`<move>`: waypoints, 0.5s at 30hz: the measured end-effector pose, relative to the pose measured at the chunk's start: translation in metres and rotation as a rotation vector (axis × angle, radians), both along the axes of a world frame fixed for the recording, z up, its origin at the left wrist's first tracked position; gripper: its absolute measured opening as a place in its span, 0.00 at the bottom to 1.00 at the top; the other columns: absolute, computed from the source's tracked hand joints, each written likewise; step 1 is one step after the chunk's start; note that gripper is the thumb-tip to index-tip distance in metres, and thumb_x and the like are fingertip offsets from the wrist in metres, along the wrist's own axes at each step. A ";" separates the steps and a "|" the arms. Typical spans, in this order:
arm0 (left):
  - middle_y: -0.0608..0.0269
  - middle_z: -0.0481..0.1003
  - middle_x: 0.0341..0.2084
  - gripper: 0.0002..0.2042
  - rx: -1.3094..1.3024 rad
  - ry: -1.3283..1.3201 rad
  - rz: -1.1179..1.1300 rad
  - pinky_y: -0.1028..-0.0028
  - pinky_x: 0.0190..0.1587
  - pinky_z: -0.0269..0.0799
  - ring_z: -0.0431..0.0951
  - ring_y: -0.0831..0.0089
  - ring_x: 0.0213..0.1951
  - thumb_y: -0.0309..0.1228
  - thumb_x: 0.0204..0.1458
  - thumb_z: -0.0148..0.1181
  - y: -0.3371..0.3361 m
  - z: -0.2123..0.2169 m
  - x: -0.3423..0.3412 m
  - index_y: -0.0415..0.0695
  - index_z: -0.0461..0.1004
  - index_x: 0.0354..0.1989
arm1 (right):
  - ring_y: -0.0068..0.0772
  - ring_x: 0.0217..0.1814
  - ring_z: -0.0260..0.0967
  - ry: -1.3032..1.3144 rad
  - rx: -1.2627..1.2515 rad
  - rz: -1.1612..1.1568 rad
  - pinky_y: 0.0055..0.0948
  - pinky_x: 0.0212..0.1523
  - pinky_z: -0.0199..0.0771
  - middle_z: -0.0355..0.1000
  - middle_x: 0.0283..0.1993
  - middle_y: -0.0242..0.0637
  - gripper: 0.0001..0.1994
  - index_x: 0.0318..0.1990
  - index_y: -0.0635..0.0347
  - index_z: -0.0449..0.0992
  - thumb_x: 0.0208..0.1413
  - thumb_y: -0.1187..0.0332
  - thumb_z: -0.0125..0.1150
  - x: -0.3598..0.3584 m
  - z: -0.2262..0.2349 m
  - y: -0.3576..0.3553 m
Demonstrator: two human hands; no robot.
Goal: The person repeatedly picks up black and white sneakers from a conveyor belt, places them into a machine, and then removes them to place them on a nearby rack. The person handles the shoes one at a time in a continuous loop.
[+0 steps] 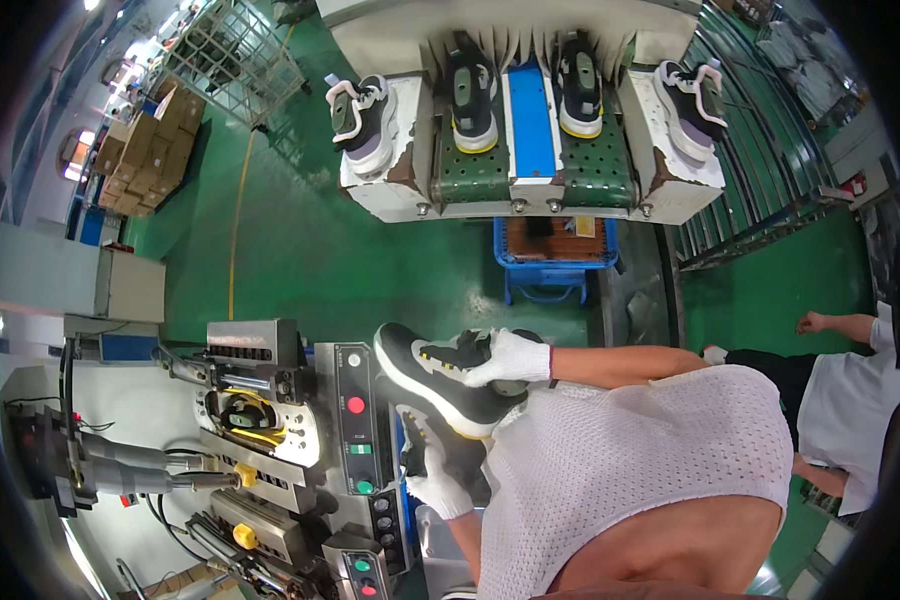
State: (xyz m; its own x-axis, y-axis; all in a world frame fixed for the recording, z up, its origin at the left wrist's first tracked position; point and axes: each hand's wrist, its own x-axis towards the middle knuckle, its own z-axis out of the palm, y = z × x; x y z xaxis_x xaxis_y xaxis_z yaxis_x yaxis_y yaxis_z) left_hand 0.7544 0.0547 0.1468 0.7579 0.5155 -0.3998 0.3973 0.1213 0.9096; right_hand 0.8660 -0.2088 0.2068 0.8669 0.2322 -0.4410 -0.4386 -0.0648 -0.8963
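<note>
A green factory floor (300, 250) spreads out beneath you, with stacked cardboard boxes (150, 150) far off to your left and a wire cage (235, 55) beyond them. Ahead of you, a conveyor machine (530, 130) carries four sneakers in a row, the outer two white and black, the inner two black with yellow soles, and a blue crate (555, 255) sits on the floor just below it.

You stand close to a grey press machine (270, 420) on your left, whose control panel (358, 420) shows red and green round buttons. Another shoe (245, 415) with a yellow sole sits clamped inside the press.

Both your hands wear white gloves. Your right hand (510, 358) has its grip closed over the top of a black sneaker with a white sole (440, 385), holding it in the air just beside the control panel. Your left hand (438, 488) is lower, its grip closed on the underside of a second dark shoe (420, 440) directly beneath the first one.

Another person in a white shirt (850, 400) stands at your right.
</note>
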 end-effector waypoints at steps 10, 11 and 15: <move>0.54 0.80 0.50 0.22 0.001 -0.004 0.146 0.67 0.56 0.75 0.81 0.66 0.49 0.27 0.58 0.64 0.024 -0.009 -0.034 0.29 0.74 0.59 | 0.27 0.54 0.76 0.042 0.327 0.072 0.26 0.57 0.75 0.81 0.52 0.37 0.19 0.54 0.68 0.81 0.54 0.81 0.66 0.018 -0.068 0.070; 0.56 0.81 0.49 0.22 0.109 0.023 0.148 0.68 0.55 0.75 0.80 0.68 0.47 0.29 0.57 0.66 0.038 -0.024 -0.052 0.31 0.76 0.57 | 0.26 0.51 0.77 0.198 0.497 0.101 0.27 0.55 0.76 0.81 0.50 0.35 0.16 0.50 0.67 0.82 0.52 0.79 0.69 0.017 -0.062 0.085; 0.59 0.82 0.43 0.19 0.016 0.069 0.490 0.71 0.51 0.75 0.80 0.72 0.45 0.30 0.53 0.70 0.073 -0.038 -0.127 0.34 0.79 0.52 | 0.23 0.46 0.77 0.333 0.177 0.351 0.27 0.49 0.77 0.81 0.46 0.32 0.17 0.51 0.67 0.83 0.53 0.75 0.73 -0.009 -0.113 0.155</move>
